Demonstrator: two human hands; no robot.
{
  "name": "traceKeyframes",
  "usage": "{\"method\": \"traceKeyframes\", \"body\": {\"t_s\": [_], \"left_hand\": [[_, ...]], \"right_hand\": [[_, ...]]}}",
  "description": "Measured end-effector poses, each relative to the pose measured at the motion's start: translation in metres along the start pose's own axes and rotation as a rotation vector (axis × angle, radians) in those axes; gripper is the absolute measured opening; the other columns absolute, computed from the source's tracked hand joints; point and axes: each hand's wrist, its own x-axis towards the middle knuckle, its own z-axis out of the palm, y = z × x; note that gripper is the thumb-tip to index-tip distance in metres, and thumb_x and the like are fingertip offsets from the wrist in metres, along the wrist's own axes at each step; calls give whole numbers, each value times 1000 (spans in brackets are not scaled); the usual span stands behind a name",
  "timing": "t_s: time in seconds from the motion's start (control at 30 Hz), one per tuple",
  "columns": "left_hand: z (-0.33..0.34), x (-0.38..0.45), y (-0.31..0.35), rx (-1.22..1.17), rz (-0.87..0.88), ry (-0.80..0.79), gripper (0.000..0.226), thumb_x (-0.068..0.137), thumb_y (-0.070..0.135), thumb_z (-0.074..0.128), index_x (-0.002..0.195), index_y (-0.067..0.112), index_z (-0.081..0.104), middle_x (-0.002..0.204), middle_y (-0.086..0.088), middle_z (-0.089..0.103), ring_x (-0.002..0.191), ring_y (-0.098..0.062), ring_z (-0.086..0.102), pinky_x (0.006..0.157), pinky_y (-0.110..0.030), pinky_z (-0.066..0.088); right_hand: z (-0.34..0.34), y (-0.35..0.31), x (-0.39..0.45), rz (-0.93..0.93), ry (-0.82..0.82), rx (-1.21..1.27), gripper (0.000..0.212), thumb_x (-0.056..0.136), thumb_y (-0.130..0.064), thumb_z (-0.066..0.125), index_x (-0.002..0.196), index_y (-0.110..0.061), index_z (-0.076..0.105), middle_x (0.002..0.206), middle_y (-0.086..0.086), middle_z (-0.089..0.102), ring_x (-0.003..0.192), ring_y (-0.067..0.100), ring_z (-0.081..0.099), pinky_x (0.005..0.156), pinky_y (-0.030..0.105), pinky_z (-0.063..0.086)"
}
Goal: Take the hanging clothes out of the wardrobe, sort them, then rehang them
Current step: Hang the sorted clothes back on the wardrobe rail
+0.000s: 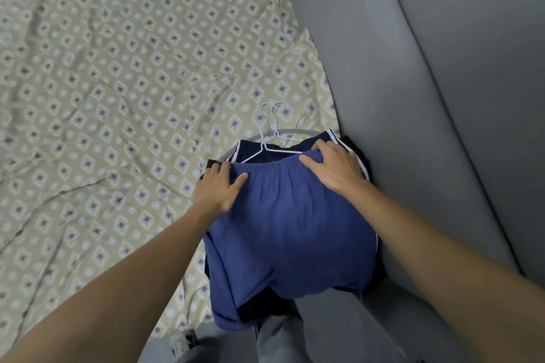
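Sorting step, judged: blue garment (289, 224) tops a pile at the patterned bed sheet (103, 82)'s 5 o'clock corner, white hangers (269, 138) protruding at 12. Left hand (216, 191) and right hand (333, 165) press its waistband, fingers spread flat, gripping nothing. Next likely: pinch the waistband and lift clear of the dark garment (253, 150) beneath.

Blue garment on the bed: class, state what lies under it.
Under the blue garment show a dark navy garment with white trim and white wire hangers, on the patterned sheet. Both hands press on top. How many garments lie beneath is hidden.
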Motion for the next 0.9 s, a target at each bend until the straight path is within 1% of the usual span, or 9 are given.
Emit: {"method": "traceKeyframes", "body": {"t_s": [0.07, 0.1, 0.2, 0.3, 0.4, 0.47, 0.6, 0.73, 0.9], "left_hand": [[-9, -9, 0, -26, 26, 0, 54, 105, 59, 41, 136, 15, 51, 129, -10, 58, 124, -34, 51, 101, -49, 44], [-15, -16, 0, -33, 47, 5, 51, 105, 59, 40, 131, 17, 52, 124, -9, 60, 120, -34, 54, 97, -48, 45], [-36, -42, 4, -80, 122, 46, 41, 107, 59, 36, 97, 21, 50, 94, 0, 62, 93, -29, 58, 76, -42, 42], [-63, -75, 12, -154, 199, 117, 42, 108, 57, 36, 81, 26, 44, 78, 5, 58, 78, -23, 56, 67, -40, 39], [-93, -109, 16, -185, 269, 179, 41, 108, 56, 39, 80, 27, 46, 75, 6, 59, 74, -16, 57, 67, -39, 44], [-114, -132, 17, -182, 338, 208, 38, 108, 55, 42, 81, 28, 48, 73, 8, 59, 72, -10, 56, 65, -36, 44], [-158, -180, 20, -181, 528, 250, 30, 106, 50, 49, 85, 30, 51, 74, 11, 59, 72, -6, 56, 62, -30, 42], [-193, -238, 14, -225, 730, 276, 25, 105, 43, 56, 84, 29, 53, 72, 10, 59, 68, -8, 57, 62, -35, 46], [-227, -322, -1, -147, 934, 292, 25, 104, 45, 55, 86, 28, 54, 76, 11, 59, 72, -7, 56, 65, -35, 45]], "right_hand": [[-9, -1, -12, -32, 55, 31, 40, 98, -65, 50, 102, -26, 60, 109, -6, 63, 106, 20, 59, 96, 46, 46], [-15, -1, -20, -43, 77, 41, 40, 98, -65, 50, 98, -26, 59, 106, -8, 62, 104, 18, 58, 95, 46, 45], [-36, -5, -47, -67, 133, 49, 41, 99, -64, 51, 90, -24, 57, 96, -12, 56, 96, 16, 55, 93, 47, 43], [-58, -15, -84, -71, 198, 62, 42, 100, -61, 54, 84, -22, 55, 84, -14, 47, 87, 16, 52, 91, 46, 43], [-78, -30, -127, -70, 264, 59, 43, 99, -63, 53, 77, -26, 48, 81, -11, 47, 80, 17, 51, 88, 44, 43], [-90, -44, -159, -58, 313, 78, 46, 97, -67, 51, 74, -28, 44, 82, -8, 49, 76, 17, 52, 84, 41, 44], [-100, -80, -237, -23, 447, 153, 48, 92, -73, 48, 76, -27, 48, 86, -7, 50, 77, 17, 53, 72, 39, 46], [-91, -125, -333, -9, 642, 155, 42, 94, -64, 55, 77, -26, 53, 85, -8, 46, 78, 16, 52, 71, 38, 45], [-62, -176, -456, 73, 922, 207, 43, 98, -51, 64, 72, -18, 52, 82, -6, 41, 76, 16, 47, 67, 30, 33]]}}
